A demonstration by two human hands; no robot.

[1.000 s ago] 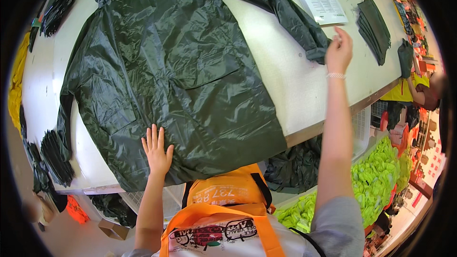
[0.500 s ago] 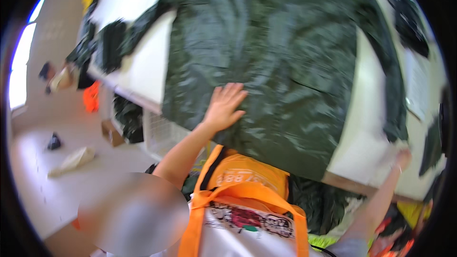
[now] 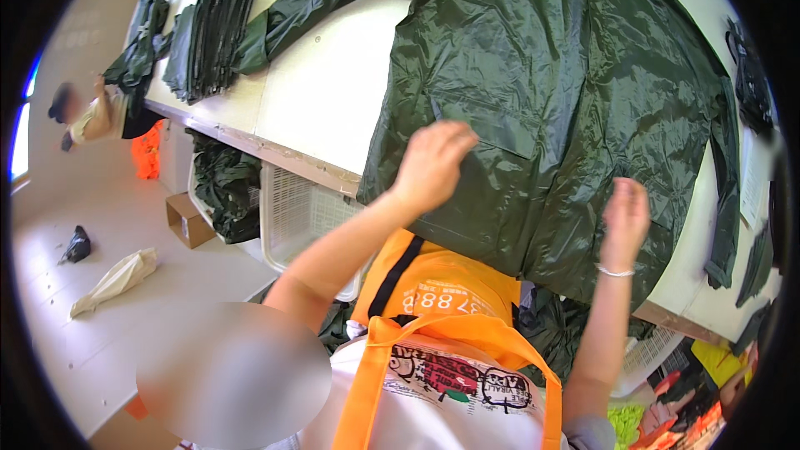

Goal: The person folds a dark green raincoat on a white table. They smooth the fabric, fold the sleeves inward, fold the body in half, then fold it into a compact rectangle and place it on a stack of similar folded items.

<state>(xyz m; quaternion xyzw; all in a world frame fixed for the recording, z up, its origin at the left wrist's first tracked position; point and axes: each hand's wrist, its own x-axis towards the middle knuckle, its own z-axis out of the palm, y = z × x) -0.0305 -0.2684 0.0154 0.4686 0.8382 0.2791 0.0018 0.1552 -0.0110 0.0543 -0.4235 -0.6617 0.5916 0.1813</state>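
A shiny dark green raincoat [image 3: 517, 75] lies spread on the white table [image 3: 325, 92], its sleeves out to both sides. My left hand [image 3: 437, 162] is over the coat's left front, beside a pocket flap [image 3: 487, 129]. Its fingers are loosely bent, with nothing seen in them. Over the right front, near the lower edge, is my right hand [image 3: 625, 217], wearing a white bracelet [image 3: 615, 271]. The fingers of that hand point away from me, slightly curved, and nothing shows between them. Whether either hand touches the cloth is hard to make out.
Folded dark green garments [image 3: 210, 40] are stacked at the table's left. A white basket [image 3: 304, 212] and a cardboard box [image 3: 190, 221] stand below. Another person [image 3: 100, 112] is at the far left. A black bundle [image 3: 750, 79] lies at the right, with bright clothing [image 3: 683, 404] below.
My right hand has left the right sleeve's end and come in over the coat's front. My left hand has gone from lying flat to bent fingers. The view has shifted left.
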